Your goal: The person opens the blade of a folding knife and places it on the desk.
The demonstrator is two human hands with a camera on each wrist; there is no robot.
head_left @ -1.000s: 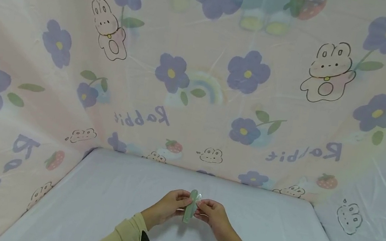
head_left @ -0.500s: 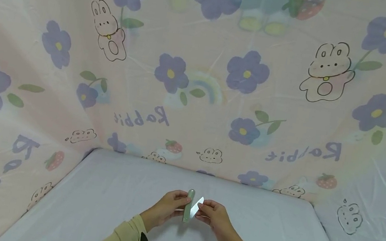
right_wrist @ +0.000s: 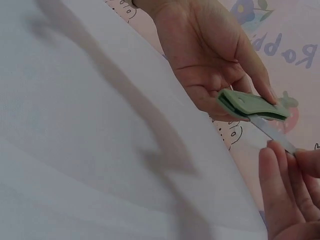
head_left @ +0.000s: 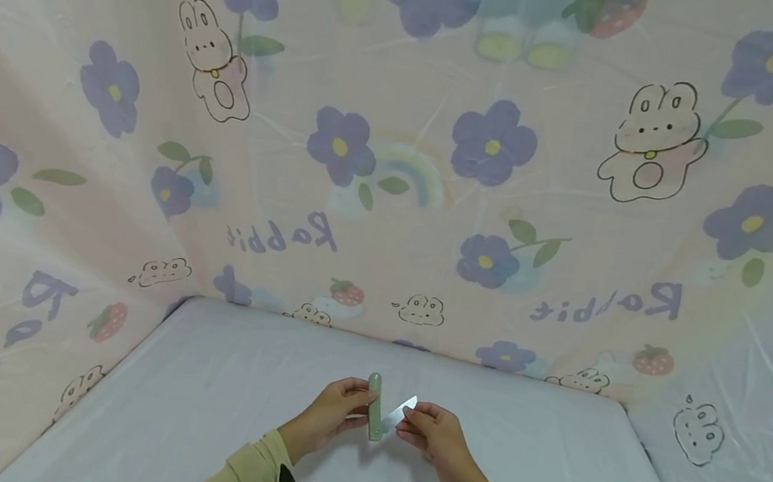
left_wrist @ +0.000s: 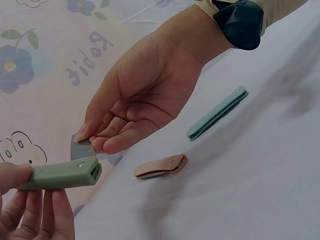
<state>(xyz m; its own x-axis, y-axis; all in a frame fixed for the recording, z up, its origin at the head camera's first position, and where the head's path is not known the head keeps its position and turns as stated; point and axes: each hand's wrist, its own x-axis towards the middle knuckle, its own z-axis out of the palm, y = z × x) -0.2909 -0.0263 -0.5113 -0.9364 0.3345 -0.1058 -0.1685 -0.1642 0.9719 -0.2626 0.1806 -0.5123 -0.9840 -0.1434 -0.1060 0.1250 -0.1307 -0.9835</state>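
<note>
A folding knife with a pale green handle [head_left: 374, 414] is held up over the white surface, its blade [head_left: 398, 415] swung partly out to the right. My left hand [head_left: 331, 418] grips the handle, thumb on one side and fingers on the other. With thumb and fingers, my right hand [head_left: 437, 438] pinches the blade near its tip. The right wrist view shows the blade [right_wrist: 272, 133] coming out of the slot in the green handle [right_wrist: 252, 103] at an angle. Part of the blade is hidden behind the handle in the left wrist view.
Two more folded knives lie on the white surface in the left wrist view: a teal one [left_wrist: 217, 113] and a pinkish-beige one [left_wrist: 161, 166]. A printed curtain [head_left: 398, 217] with flowers and rabbits encloses the white-covered surface [head_left: 248, 346] at the back and sides.
The blade has swung farther out from the green handle, drawn rightward by my right hand. The handle in my left hand has shifted slightly left and tilted.
</note>
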